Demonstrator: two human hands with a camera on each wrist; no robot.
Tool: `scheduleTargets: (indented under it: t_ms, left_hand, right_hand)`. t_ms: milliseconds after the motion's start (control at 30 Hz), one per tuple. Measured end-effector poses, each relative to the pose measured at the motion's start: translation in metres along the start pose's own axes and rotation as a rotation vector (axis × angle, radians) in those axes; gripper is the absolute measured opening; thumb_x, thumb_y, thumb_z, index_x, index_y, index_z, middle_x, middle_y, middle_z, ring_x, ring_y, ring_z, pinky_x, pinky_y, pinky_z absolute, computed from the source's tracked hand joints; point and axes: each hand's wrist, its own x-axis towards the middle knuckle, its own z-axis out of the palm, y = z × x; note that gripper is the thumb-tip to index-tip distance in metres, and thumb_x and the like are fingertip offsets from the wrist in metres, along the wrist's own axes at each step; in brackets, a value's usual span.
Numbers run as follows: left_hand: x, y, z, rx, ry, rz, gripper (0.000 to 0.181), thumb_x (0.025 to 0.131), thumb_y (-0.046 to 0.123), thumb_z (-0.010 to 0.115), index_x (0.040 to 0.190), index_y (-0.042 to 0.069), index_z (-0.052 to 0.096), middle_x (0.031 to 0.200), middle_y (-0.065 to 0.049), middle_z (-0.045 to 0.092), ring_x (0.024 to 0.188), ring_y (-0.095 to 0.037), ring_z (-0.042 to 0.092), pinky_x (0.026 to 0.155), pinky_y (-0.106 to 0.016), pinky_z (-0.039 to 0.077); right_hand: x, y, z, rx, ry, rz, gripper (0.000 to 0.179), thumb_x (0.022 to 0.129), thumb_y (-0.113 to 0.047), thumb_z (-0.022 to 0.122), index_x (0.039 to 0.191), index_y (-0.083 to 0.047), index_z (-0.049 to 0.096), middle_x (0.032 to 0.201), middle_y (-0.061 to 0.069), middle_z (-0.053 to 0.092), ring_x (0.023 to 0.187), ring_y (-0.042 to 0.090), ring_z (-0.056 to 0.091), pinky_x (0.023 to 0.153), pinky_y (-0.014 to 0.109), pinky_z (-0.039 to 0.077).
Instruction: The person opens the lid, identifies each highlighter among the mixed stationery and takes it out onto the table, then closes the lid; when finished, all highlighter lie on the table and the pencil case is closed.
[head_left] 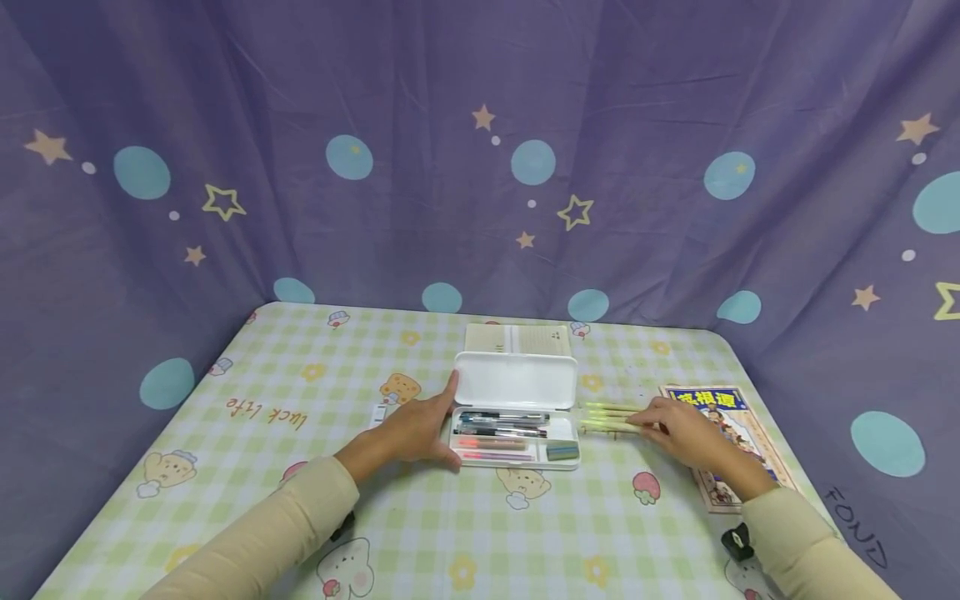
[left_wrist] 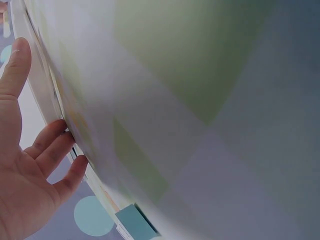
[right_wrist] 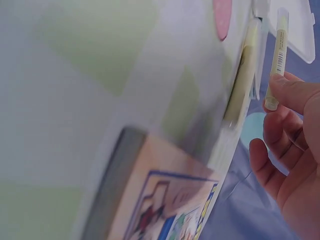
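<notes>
A white pencil case lies open with its lid raised at the back. Inside are several pens and a grey-blue eraser. My left hand rests against the case's left end, thumb and fingers spread; its fingers look straight or slightly bent in the left wrist view. Just right of the case, my right hand pinches a pale yellow highlighter between thumb and fingers, above the cloth. Beside it, further yellow highlighters lie on the table, partly overlapped by the hand.
A notebook lies behind the case. On the right, a thick book with an illustrated cover lies under the right forearm. A small teal and white block is close to the left hand. A purple curtain hangs behind the checked tablecloth.
</notes>
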Motion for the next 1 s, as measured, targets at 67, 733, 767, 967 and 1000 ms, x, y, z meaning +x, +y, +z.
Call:
scheduleTargets:
  t_ms: [67, 733, 767, 967, 1000]
  left_hand:
    - [0.000, 0.000, 0.000, 0.002, -0.002, -0.004, 0.150, 0.063, 0.067, 0.087, 0.164, 0.007, -0.008, 0.139, -0.007, 0.063, 0.123, -0.025, 0.064, 0.109, -0.040, 0.048]
    - [0.000, 0.001, -0.001, 0.009, 0.004, 0.013, 0.150, 0.063, 0.065, 0.088, 0.163, 0.004, -0.006, 0.132, -0.004, 0.066, 0.113, -0.021, 0.066, 0.103, -0.040, 0.051]
    - [0.000, 0.001, -0.001, 0.009, 0.006, 0.015, 0.150, 0.063, 0.065, 0.088, 0.163, 0.004, -0.006, 0.132, -0.004, 0.066, 0.113, -0.021, 0.066, 0.103, -0.040, 0.051]
    - [0.000, 0.001, -0.001, 0.008, 0.010, 0.019, 0.150, 0.062, 0.065, 0.087, 0.163, 0.003, -0.005, 0.132, -0.005, 0.066, 0.112, -0.021, 0.066, 0.102, -0.040, 0.051]
    - [0.000, 0.002, -0.001, 0.009, 0.010, 0.018, 0.150, 0.062, 0.066, 0.087, 0.163, 0.003, -0.005, 0.133, -0.005, 0.066, 0.112, -0.021, 0.066, 0.103, -0.040, 0.051]
  right_hand:
    - [-0.002, 0.001, -0.001, -0.007, -0.004, 0.006, 0.023, 0.090, -0.010, 0.076, 0.112, -0.016, 0.080, 0.087, -0.009, 0.065, 0.068, -0.004, 0.043, 0.059, 0.021, 0.040]
    - [-0.010, 0.011, 0.006, -0.038, -0.035, 0.082, 0.017, 0.088, -0.013, 0.079, 0.103, -0.020, 0.080, 0.091, -0.009, 0.069, 0.075, 0.000, 0.056, 0.064, 0.025, 0.048]
    - [-0.010, 0.011, 0.007, -0.042, -0.034, 0.090, 0.016, 0.088, -0.013, 0.079, 0.103, -0.020, 0.080, 0.092, -0.009, 0.069, 0.077, 0.001, 0.058, 0.065, 0.026, 0.049]
    - [-0.009, 0.010, 0.008, -0.082, -0.034, 0.149, 0.015, 0.088, -0.016, 0.080, 0.102, -0.023, 0.078, 0.096, -0.008, 0.070, 0.085, 0.010, 0.066, 0.071, 0.034, 0.054]
    - [-0.009, 0.010, 0.008, -0.087, -0.033, 0.158, 0.016, 0.087, -0.017, 0.080, 0.101, -0.023, 0.078, 0.096, -0.008, 0.070, 0.086, 0.011, 0.066, 0.072, 0.035, 0.055]
